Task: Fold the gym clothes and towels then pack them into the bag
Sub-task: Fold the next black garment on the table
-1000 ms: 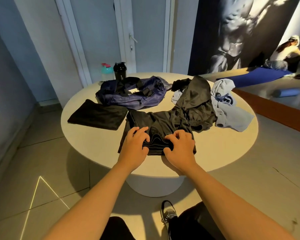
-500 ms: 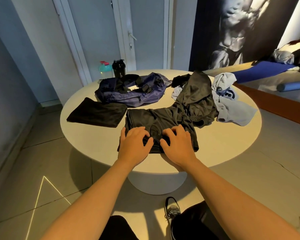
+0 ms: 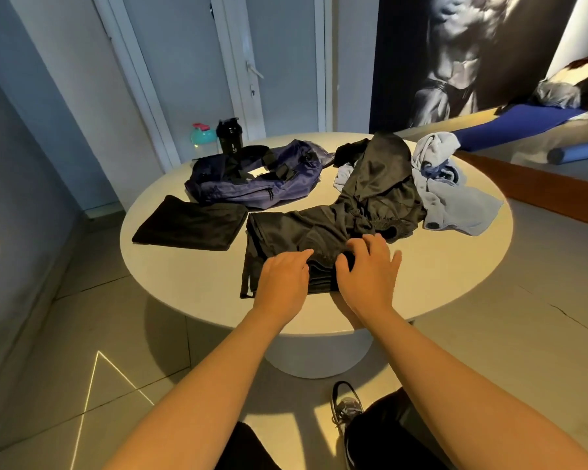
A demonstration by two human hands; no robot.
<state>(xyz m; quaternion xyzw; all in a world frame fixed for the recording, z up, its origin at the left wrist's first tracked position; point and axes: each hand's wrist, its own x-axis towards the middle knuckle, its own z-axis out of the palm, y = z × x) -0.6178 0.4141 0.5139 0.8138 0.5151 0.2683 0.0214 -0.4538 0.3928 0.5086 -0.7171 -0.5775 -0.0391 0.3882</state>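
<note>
A black garment (image 3: 296,228) lies spread on the round white table (image 3: 184,276), its near end bunched into folds. My left hand (image 3: 282,283) rests on those folds with fingers together, gripping the cloth. Beside it, my right hand (image 3: 367,269) presses the same bunch, fingers bent and spread, thumb tucked at the fold. A navy bag (image 3: 252,181) lies open at the back left. In front of the bag sits a folded black piece (image 3: 190,223). A shiny black garment (image 3: 381,174) and a pale blue-grey cloth (image 3: 455,201) are heaped at the right.
A black shaker bottle (image 3: 230,135) and a teal bottle (image 3: 202,135) stand past the table's far left edge by the door. A blue mat (image 3: 510,125) and a blue roller (image 3: 571,152) lie on the raised floor at the right. My shoe (image 3: 345,405) is beside the table's pedestal.
Both hands have pushed the bunched near end of the black garment a little farther from me. My right hand's fingers have spread wider.
</note>
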